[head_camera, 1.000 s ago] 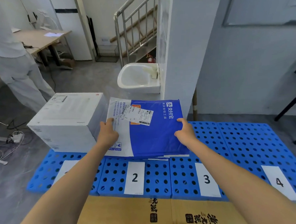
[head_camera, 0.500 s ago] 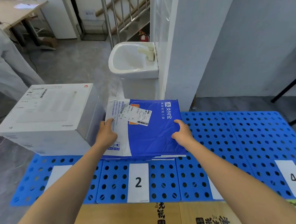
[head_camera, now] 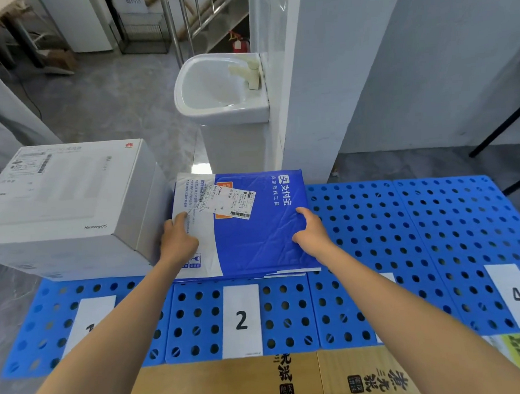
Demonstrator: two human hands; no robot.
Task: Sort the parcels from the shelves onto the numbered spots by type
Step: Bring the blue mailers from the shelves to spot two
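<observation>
While pressing the blue mailer point(head_camera: 255, 245) flat on the stack point(head_camera: 284, 274) behind label 2 point(head_camera: 241, 319) at mid-frame, pinches its side edges with left grip point(head_camera: 178, 241) and right grip point(head_camera: 310, 235), fingers curled, probably to square it beside the white box point(head_camera: 66, 201).

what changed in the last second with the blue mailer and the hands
Nothing visibly moved. The left hand and right hand still grip the edges of the blue mailer, which lies behind the number 2 label; the white HarmonyOS box stays beside it. Only the view came nearer.
</observation>
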